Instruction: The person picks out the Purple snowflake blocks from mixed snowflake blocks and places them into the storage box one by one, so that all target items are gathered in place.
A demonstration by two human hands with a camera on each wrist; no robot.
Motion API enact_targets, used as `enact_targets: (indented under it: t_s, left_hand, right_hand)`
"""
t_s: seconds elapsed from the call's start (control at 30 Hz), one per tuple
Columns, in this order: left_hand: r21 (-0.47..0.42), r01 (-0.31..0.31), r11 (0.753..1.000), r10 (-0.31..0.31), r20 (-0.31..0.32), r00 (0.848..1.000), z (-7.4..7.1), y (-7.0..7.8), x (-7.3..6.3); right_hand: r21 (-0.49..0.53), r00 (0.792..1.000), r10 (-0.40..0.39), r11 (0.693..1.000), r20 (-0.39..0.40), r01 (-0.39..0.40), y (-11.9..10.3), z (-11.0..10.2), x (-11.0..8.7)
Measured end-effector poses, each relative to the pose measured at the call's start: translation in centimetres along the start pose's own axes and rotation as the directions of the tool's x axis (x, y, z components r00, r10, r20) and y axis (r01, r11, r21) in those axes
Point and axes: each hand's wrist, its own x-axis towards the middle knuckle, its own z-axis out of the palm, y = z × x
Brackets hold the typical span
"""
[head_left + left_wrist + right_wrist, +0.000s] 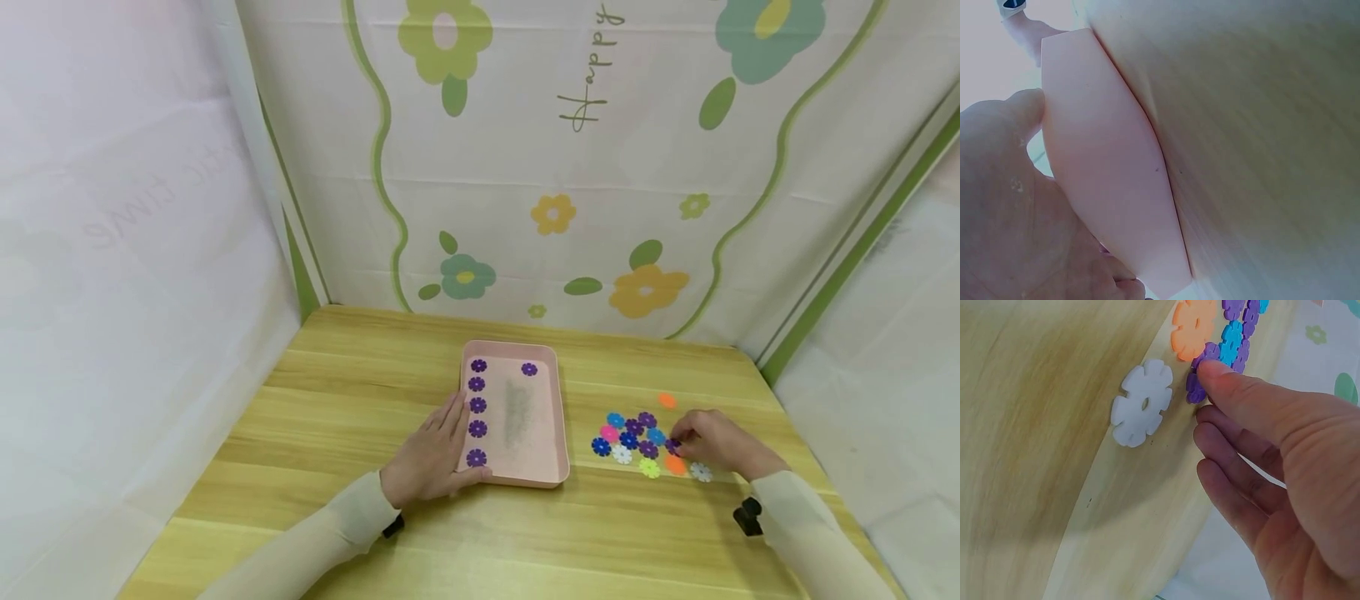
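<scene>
A shallow pink tray [564, 425] stands on the table. In it, several purple flower-shaped plastic discs [477, 428] line the left side, and a single purple disc [529, 369] lies at the top right. My left hand [429, 457] rests along the tray's left edge with extended fingers, its thumb at the front rim. To the right, my right hand [712, 442] pinches a purple flower disc [1196, 389] between thumb and forefinger at the edge of a loose group of discs. Beside it in the right wrist view lie a white disc [1142, 403] and an orange one [1194, 328].
The loose group holds blue [601, 447], pink [609, 433], yellow-green [649, 468] and more purple discs [648, 450]. Another orange disc [667, 401] lies apart behind them. Printed fabric walls [495, 150] close off the table's back and sides.
</scene>
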Motion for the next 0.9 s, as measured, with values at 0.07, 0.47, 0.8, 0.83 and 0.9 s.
enact_targets:
  t_s: [0.07, 0.47, 0.8, 0.83, 0.9]
  left_hand:
    - [-0.005, -0.008, 1.0, 0.007, -0.011, 1.0, 0.0, 0.0, 0.0]
    - [0.005, -0.007, 1.0, 0.007, 0.006, 1.0, -0.3, 0.1, -0.1]
    - [-0.003, -0.011, 1.0, 0.011, -0.006, 1.0, 0.0, 0.1, -0.2]
    - [-0.003, -0.012, 1.0, 0.012, -0.016, 1.0, 0.2, 0.0, -0.1]
    - [0.001, -0.007, 1.0, 0.007, -0.025, 1.0, 0.6, -0.2, -0.1]
  right_hand:
    - [0.012, 1.0, -0.018, 1.0, 0.004, 0.017, 0.1, 0.0, 0.1]
    - [0.101, 0.997, -0.006, 0.995, 0.078, -0.002, 0.5, -0.6, 0.7]
    - [0.088, 0.994, 0.028, 0.995, 0.103, -0.037, 0.4, -1.0, 0.7]
    - [0.092, 0.994, 0.03, 0.995, 0.101, -0.039, 0.3, -1.0, 0.7]
    - [0.097, 0.995, 0.029, 0.994, 0.097, -0.039, 0.1, -0.9, 0.6]
